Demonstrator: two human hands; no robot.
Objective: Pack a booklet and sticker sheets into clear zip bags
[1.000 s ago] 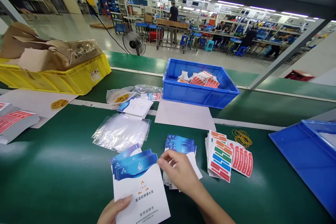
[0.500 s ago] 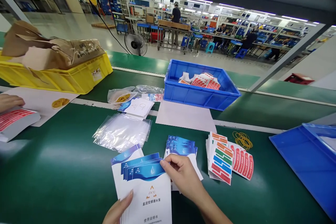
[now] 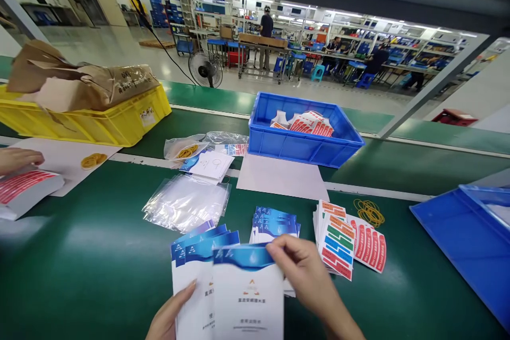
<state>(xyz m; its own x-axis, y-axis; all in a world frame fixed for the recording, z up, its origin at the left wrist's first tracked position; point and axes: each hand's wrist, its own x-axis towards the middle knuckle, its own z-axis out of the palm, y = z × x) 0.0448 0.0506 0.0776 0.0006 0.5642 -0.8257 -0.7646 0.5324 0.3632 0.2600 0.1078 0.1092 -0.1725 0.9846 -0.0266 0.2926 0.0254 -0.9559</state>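
Observation:
Fanned blue-and-white instruction booklets (image 3: 193, 276) are gripped along their left side by my left hand (image 3: 172, 312), thumb on top. My right hand (image 3: 300, 271) pinches the upper right corner of the front booklets (image 3: 247, 289), which overlap the others. Behind that hand, a stack of similar booklets (image 3: 274, 221) lies on the green table, partly hidden. To its right are sheets of coloured stickers (image 3: 337, 244) and red label sheets (image 3: 370, 244). Clear plastic bags (image 3: 187, 202) lie beyond my left hand.
A blue bin (image 3: 303, 141) with red-and-white labels stands at the back, a yellow bin (image 3: 147, 119) with brown paper at the left. Rubber bands (image 3: 368, 213) lie at right. Another person's hand (image 3: 19, 159) rests on a stack of red-printed sheets (image 3: 30, 186). Another blue bin (image 3: 458, 239) stands far right.
My right hand has moved right, drawing the front booklets away from those in my left hand, so the fan is wider. The other person's hand has shifted slightly right.

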